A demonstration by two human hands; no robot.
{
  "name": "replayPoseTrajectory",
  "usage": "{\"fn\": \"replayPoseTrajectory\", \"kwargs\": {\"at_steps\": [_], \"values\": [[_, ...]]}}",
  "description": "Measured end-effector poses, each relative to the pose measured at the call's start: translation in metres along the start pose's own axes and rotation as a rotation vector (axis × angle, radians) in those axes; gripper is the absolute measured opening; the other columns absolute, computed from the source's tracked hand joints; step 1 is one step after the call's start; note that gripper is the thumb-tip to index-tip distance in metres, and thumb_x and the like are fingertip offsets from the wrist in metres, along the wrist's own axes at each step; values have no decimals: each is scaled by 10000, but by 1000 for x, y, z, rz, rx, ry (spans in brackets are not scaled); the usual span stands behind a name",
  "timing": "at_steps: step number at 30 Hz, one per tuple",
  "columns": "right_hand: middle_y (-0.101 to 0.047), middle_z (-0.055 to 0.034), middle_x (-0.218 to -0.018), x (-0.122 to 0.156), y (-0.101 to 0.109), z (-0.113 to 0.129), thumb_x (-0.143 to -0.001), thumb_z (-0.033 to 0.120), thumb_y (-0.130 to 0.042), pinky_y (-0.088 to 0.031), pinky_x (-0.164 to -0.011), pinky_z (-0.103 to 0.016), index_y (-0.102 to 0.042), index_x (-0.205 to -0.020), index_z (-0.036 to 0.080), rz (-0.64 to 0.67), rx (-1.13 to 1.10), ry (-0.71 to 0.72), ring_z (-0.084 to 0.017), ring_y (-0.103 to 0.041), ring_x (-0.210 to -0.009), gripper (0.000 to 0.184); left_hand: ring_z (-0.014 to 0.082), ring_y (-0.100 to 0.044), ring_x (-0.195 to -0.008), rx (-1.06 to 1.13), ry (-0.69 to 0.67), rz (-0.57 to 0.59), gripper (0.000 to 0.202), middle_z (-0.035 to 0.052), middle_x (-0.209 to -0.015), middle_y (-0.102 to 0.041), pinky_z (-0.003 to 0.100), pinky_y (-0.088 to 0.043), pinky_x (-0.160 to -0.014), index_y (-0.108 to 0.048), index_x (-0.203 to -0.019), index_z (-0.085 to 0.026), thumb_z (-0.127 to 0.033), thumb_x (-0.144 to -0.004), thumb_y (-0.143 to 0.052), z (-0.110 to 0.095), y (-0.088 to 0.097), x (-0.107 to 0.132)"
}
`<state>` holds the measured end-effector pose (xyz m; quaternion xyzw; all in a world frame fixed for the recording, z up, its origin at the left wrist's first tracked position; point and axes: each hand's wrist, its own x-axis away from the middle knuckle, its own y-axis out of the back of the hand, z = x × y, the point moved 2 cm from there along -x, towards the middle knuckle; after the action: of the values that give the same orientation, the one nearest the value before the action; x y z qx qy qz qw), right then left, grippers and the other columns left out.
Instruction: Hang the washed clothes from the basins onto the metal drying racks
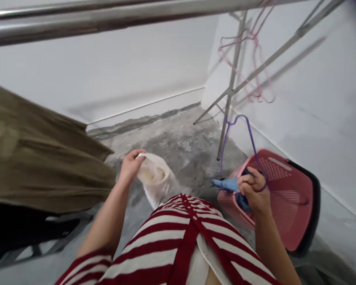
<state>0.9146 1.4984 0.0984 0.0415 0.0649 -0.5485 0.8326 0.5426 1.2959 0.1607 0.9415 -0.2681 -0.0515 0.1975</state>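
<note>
My left hand (132,165) pinches the top edge of a thin white cloth item (172,184) with a cream patch; it hangs over the floor, and I cannot tell what kind of garment it is. My right hand (255,188) is closed around the lower part of a purple clothes hanger (249,132), whose hook end points up and away. From the same fist a light blue piece of cloth (227,184) sticks out to the left. Dark blue cloth (243,202) shows just below my fingers, partly hidden; whether I hold it or it lies in the basket behind, I cannot tell.
A pink plastic basket (287,213) with a black rim stands tilted in view at the right. Pink hangers (256,37) dangle from a metal drying rack (234,63), whose bars (106,19) cross overhead. An olive cloth (41,154) hangs at the left. White walls meet behind the concrete floor (186,138).
</note>
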Motion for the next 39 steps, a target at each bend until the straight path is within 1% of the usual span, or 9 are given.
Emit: {"fn": "replayPoseTrajectory", "kwargs": {"at_steps": [5,9,14,19,22,27,30,34,39], "values": [[-514,46,-549,1,-66,21,-857,344,-493,-386,-472,-217,-567,-1156,195,322,181,10,-81,-444,-468,342,134,-550,-592,-72,-139,-38,357,12,-680,-663,212,-390,-535,-701,-910,-132,-377,-692,-558,-23,2,-19],[-486,36,-526,9,-93,28,-903,428,-415,-374,-484,-230,-628,-1113,158,564,242,-19,-83,-426,-465,403,162,-594,-700,-375,-223,-189,298,19,-745,-681,239,-399,-630,-711,-931,-178,-353,-752,-550,-29,7,-29],[-485,37,-518,14,-137,34,-904,472,-396,-411,-555,-235,-651,-1017,147,650,218,-59,-84,-433,-475,429,192,-606,-796,-710,-368,-206,270,68,-863,-668,258,-408,-665,-686,-1015,-212,-291,-825,-512,-33,-13,-15],[-466,28,-475,8,-185,38,-872,506,-426,-422,-579,-248,-599,-676,173,512,146,9,-89,-430,-460,424,136,-546,-598,-725,-648,-8,315,65,-827,-611,234,-385,-522,-616,-1130,-217,-288,-877,-442,-28,-55,33],[-483,23,-491,1,-184,32,-863,512,-452,-371,-496,-235,-586,-680,180,465,93,3,-91,-426,-457,402,121,-575,-659,-637,-816,36,318,77,-916,-612,216,-429,-556,-584,-1168,-216,-274,-890,-441,-25,-51,51],[-487,6,-497,-7,-162,35,-867,511,-462,-344,-484,-228,-553,-563,173,546,93,44,-93,-447,-496,463,195,-576,-1025,-601,-1197,-25,242,116,-1094,-611,315,-487,-824,-594,-1108,-203,-237,-890,-496,-49,-7,51],[-482,26,-488,-7,-161,47,-866,494,-487,-348,-489,-226,-605,-661,169,609,62,24,-78,-420,-466,402,198,-605,-924,-851,-1344,227,210,83,-962,-652,352,-473,-818,-622,-1039,-205,-283,-909,-476,-75,-7,48],[-553,25,-549,-23,-153,50,-778,571,-575,-368,-480,-227,-639,-906,176,753,-115,-28,-77,-437,-454,421,111,-517,-530,-967,-1339,497,334,21,-663,-589,228,-370,-502,-653,-869,-185,-332,-951,-364,-103,-16,45],[-663,-42,-872,-62,-119,2,-761,511,-597,-462,-597,-247,-626,-1021,212,431,-108,-136,-118,-584,-688,396,117,-570,-620,-795,-1167,557,382,33,-706,-608,215,-385,-542,-671,-943,-216,-419,-946,-348,-124,7,41]]}}
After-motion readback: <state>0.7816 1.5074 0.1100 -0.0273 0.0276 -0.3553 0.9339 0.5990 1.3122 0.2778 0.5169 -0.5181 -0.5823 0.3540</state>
